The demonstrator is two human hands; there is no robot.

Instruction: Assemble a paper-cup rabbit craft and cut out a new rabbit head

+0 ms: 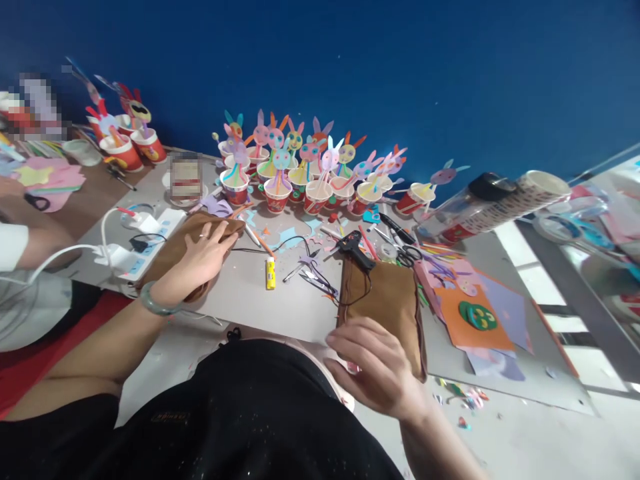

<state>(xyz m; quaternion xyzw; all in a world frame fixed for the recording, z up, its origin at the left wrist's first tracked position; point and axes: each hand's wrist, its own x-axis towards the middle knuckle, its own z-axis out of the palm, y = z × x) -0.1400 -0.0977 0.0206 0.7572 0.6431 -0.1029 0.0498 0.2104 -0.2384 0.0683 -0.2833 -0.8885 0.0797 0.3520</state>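
Brown cushions lie on the bench: the left cushion sits just beside a white power strip, with the left hand resting palm down across it, fingers spread. Over the near end of the right cushion is the right hand, its fingers loosely bent and thumb held apart, though I cannot tell whether it touches the fabric. 1 black glue gun lies at that cushion's far edge, and 1 yellow glue stick stands out between the 2 cushions.
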